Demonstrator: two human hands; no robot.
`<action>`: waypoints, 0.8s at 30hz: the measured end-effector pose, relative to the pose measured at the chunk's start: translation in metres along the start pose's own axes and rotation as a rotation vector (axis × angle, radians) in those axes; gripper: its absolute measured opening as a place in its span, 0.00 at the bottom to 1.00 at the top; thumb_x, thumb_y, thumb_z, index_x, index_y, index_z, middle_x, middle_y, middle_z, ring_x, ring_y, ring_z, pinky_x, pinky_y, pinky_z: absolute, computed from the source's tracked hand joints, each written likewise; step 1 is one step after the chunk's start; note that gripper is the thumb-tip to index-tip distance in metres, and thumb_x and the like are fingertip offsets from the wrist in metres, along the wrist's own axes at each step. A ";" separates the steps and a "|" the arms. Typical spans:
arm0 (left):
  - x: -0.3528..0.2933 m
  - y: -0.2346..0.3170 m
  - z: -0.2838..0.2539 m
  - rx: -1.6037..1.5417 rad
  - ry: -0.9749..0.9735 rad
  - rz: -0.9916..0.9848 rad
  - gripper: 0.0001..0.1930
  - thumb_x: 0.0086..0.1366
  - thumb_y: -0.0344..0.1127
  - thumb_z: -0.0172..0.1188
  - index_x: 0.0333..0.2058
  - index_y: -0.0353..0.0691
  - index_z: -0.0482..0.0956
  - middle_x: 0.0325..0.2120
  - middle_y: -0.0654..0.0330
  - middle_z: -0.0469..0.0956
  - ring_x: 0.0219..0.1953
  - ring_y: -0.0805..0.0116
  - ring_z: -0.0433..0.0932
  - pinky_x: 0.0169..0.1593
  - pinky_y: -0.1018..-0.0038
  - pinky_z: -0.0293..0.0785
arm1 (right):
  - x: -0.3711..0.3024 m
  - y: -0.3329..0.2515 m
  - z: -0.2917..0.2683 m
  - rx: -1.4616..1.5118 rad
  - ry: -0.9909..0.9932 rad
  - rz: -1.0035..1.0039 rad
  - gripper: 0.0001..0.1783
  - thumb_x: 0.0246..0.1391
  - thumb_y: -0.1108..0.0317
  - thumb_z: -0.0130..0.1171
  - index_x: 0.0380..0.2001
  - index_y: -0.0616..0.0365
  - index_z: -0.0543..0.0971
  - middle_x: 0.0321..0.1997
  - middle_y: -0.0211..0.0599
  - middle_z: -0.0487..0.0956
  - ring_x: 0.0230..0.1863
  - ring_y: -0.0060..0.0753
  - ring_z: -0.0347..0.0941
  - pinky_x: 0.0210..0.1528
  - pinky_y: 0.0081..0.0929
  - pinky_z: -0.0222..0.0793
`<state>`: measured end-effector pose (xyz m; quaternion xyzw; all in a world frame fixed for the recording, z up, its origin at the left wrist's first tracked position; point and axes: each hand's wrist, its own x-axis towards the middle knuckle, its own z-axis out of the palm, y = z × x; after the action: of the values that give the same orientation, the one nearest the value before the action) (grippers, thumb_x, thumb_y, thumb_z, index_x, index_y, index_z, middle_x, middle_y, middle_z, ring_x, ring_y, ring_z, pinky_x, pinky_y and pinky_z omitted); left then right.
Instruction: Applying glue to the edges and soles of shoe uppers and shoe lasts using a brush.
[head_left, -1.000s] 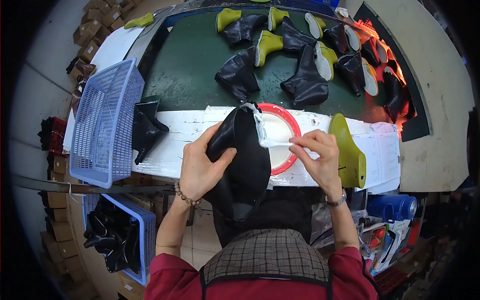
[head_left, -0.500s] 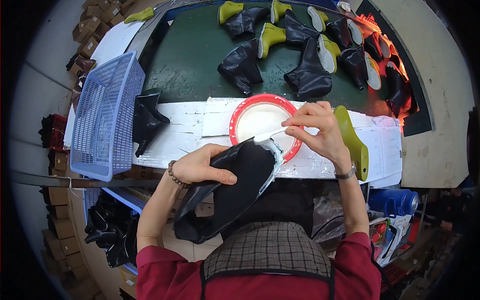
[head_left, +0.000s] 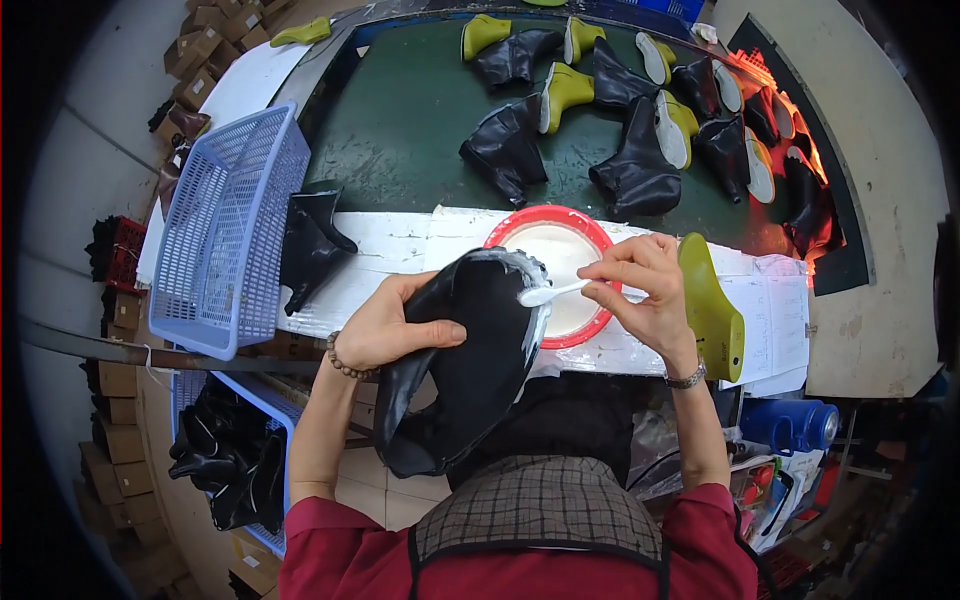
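Observation:
My left hand [head_left: 382, 325] grips a black leather boot upper [head_left: 478, 340] by its side, thumb on the dark inner face. White paste coats the upper's rim along the top and right. In my right hand [head_left: 645, 292], pinched between thumb and fingers, is a small white brush [head_left: 545, 294], its head touching the pasted right edge. Behind the upper stands a red-rimmed bowl [head_left: 597, 228] of white paste, partly hidden by the upper and my right hand. A green shoe last [head_left: 708, 305] lies just right of my right hand.
Black boot uppers [head_left: 505, 150] and green lasts [head_left: 566, 96] lie on the dark green conveyor [head_left: 400, 130], near a glowing orange heater [head_left: 765, 72] at right. A blue basket [head_left: 230, 235] stands left, beside another black upper [head_left: 312, 245]. A lower basket [head_left: 290, 408] holds more uppers; a blue bottle [head_left: 790, 425] sits lower right.
The upper has turned in my left hand, its pasted rim now curving over the top. The brush has moved from the top of the rim to its right edge. The whole view has shifted slightly.

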<state>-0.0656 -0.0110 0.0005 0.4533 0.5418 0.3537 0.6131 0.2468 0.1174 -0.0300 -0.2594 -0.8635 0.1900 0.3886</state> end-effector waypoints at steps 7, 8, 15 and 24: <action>0.004 0.006 0.001 0.048 -0.214 -0.032 0.31 0.57 0.30 0.75 0.58 0.29 0.76 0.44 0.60 0.84 0.43 0.76 0.80 0.51 0.76 0.77 | 0.021 0.005 0.005 0.018 0.032 -0.036 0.10 0.47 0.68 0.74 0.36 0.49 0.90 0.31 0.25 0.80 0.37 0.25 0.73 0.50 0.30 0.56; 0.003 0.006 0.001 0.050 -0.214 -0.030 0.31 0.57 0.30 0.75 0.58 0.29 0.76 0.44 0.60 0.84 0.43 0.76 0.80 0.51 0.76 0.77 | 0.021 0.006 0.005 0.010 0.071 -0.049 0.10 0.48 0.66 0.75 0.36 0.48 0.89 0.31 0.24 0.80 0.36 0.24 0.72 0.49 0.31 0.55; -0.004 0.021 0.000 0.066 0.162 0.133 0.21 0.58 0.26 0.72 0.50 0.29 0.80 0.38 0.63 0.83 0.38 0.78 0.80 0.44 0.78 0.78 | 0.006 -0.002 0.010 -0.048 0.098 -0.038 0.10 0.48 0.64 0.76 0.36 0.44 0.89 0.33 0.22 0.79 0.35 0.22 0.71 0.49 0.33 0.53; 0.029 0.017 -0.031 0.426 0.441 0.257 0.30 0.59 0.34 0.73 0.57 0.27 0.75 0.43 0.54 0.84 0.43 0.69 0.83 0.50 0.71 0.79 | -0.016 -0.008 0.015 0.086 0.144 0.395 0.08 0.51 0.66 0.73 0.36 0.54 0.89 0.33 0.27 0.80 0.30 0.33 0.77 0.30 0.32 0.70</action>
<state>-0.0907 0.0271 0.0064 0.5484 0.6617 0.3964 0.3229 0.2422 0.0993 -0.0442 -0.4197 -0.7569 0.2801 0.4154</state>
